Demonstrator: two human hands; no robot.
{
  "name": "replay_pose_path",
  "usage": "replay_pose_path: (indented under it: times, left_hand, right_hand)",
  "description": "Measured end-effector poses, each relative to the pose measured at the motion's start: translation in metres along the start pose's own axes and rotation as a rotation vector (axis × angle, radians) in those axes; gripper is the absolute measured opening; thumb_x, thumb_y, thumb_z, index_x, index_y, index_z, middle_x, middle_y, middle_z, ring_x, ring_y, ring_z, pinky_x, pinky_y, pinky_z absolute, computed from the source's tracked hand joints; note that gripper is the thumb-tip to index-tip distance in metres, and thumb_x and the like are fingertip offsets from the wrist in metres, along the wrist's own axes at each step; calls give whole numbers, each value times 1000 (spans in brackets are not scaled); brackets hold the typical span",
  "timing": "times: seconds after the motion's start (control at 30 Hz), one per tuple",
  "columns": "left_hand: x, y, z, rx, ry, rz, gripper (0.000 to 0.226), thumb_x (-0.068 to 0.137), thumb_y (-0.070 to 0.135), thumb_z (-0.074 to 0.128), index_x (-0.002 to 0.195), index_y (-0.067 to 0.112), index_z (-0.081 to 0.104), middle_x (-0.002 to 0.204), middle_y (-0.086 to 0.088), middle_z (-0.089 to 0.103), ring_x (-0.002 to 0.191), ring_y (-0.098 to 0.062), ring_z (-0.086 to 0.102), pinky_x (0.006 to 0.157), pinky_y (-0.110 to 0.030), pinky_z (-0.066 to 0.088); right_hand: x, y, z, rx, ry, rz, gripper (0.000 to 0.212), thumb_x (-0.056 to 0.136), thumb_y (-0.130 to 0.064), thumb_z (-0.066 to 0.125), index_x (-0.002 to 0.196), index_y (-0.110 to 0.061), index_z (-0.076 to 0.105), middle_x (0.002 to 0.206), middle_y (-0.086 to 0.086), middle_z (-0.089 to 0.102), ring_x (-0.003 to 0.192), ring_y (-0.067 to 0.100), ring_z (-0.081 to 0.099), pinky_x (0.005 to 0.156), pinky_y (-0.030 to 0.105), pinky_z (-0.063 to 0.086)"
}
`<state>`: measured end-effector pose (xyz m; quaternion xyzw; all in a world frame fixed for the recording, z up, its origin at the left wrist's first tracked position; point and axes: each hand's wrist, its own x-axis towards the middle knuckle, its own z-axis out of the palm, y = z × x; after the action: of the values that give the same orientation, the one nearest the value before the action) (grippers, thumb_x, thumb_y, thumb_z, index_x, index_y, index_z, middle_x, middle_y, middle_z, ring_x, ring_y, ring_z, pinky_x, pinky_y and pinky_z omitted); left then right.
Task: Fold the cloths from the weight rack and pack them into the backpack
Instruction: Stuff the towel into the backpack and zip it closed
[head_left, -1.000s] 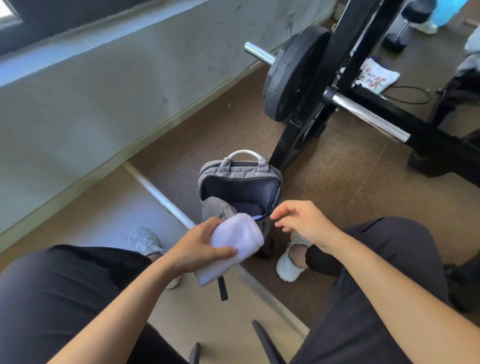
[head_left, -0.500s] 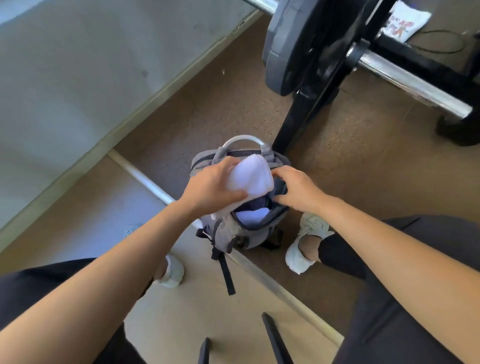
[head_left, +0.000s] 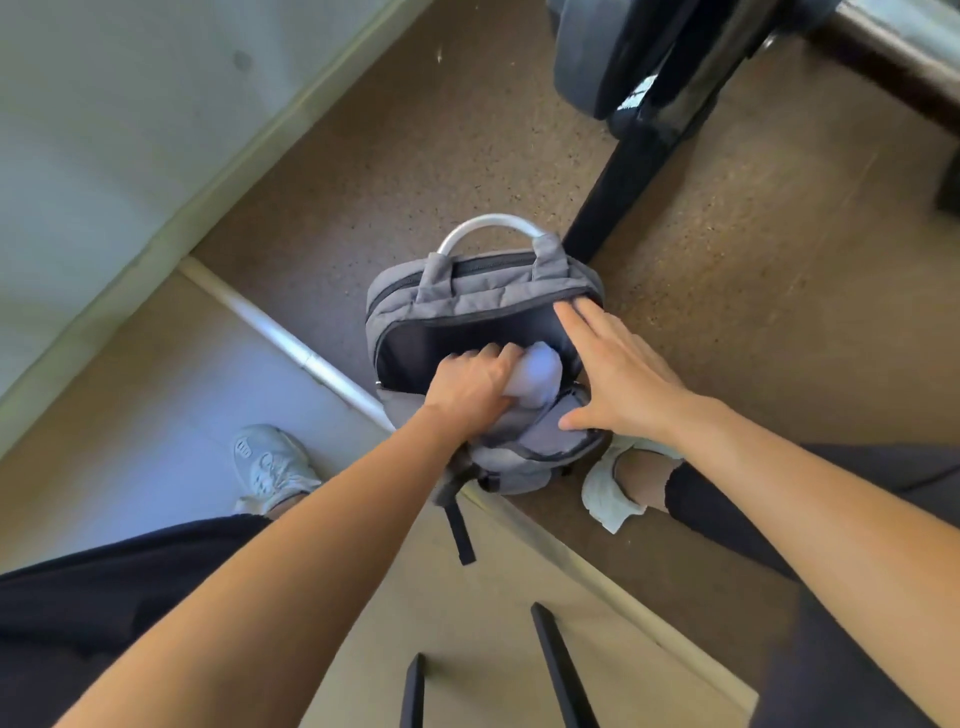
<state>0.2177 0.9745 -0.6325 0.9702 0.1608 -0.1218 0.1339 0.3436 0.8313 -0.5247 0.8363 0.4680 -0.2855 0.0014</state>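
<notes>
A grey backpack (head_left: 467, 296) with a white handle stands open on the brown floor between my feet. My left hand (head_left: 467, 387) grips a folded white cloth (head_left: 537, 376) and holds it inside the backpack's dark main opening. My right hand (head_left: 618, 374) spreads with straight fingers across the right side of the opening, fingertips on the rear rim and thumb on the front flap. What lies deeper inside the bag is hidden by the cloth and my hand.
The black weight rack upright (head_left: 634, 161) with a weight plate (head_left: 587, 57) stands just behind the backpack. A grey wall (head_left: 104, 130) runs on the left. My white shoes (head_left: 270, 465) flank the bag. Two black bars (head_left: 561, 670) show near the bottom edge.
My left hand has pushed the white cloth from above the bag down into the opening. My right hand has opened flat and spread the opening wider. The view has moved closer.
</notes>
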Motion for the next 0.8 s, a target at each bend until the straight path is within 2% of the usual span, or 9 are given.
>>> replay_pose_path:
  times: [0.23,0.27,0.33,0.4,0.43,0.53,0.6,0.67,0.8]
  left_hand:
    - [20,-18,42,175,27,81,44,81,21,78,120,11,59,100,-8,65,79,-31,71,63,-40,53]
    - [22,-17,46,178,-7,80,48,86,21,73,129,12,54,106,-8,65,83,-31,71,65,-40,54]
    - [27,-16,49,141,-121,59,63,97,25,57,153,20,29,126,-8,59,98,-35,69,72,-42,49]
    - [32,-16,46,34,-258,22,80,96,34,55,160,34,7,136,-8,52,106,-41,66,74,-44,45]
    - [34,-14,43,-11,-299,9,87,92,42,59,160,39,4,140,-8,50,108,-42,65,77,-45,46]
    - [35,-3,36,-5,-274,27,89,81,69,62,153,40,20,144,-5,47,114,-40,61,88,-51,48]
    - [35,8,42,59,-204,53,71,87,65,60,145,31,35,137,-6,53,114,-37,62,89,-50,45]
    - [37,15,52,66,-144,47,57,93,57,59,135,22,41,128,-6,58,108,-35,65,81,-45,43]
    - [43,9,60,-31,-22,-194,50,96,46,60,133,17,43,120,-6,62,96,-37,69,62,-40,37]
  right_hand:
    - [7,0,0,-5,15,-15,133,67,-47,90,160,-17,0,168,4,1,153,25,12,116,43,30]
    - [9,1,0,-6,14,-14,134,66,-47,90,160,-17,0,168,4,1,153,25,12,117,43,30]
    - [11,2,1,-9,12,-18,134,65,-47,91,160,-18,0,168,4,1,153,25,12,117,44,30]
    - [14,3,1,-6,12,-23,135,64,-47,91,160,-17,1,167,4,2,153,26,13,116,44,32]
    - [15,3,2,-4,15,-27,135,64,-46,92,160,-17,2,167,4,3,152,26,14,115,45,33]
    - [17,3,4,-9,24,-46,135,62,-46,93,160,-17,5,165,5,7,149,27,19,111,45,38]
    - [17,3,7,-13,35,-64,133,61,-44,93,159,-17,8,162,5,11,145,28,24,108,47,42]
    - [18,4,9,-16,36,-76,130,60,-41,93,158,-17,12,160,5,15,142,28,28,105,48,44]
    - [19,5,11,-12,57,-87,122,62,-36,92,156,-17,16,155,3,21,137,28,32,97,47,48]
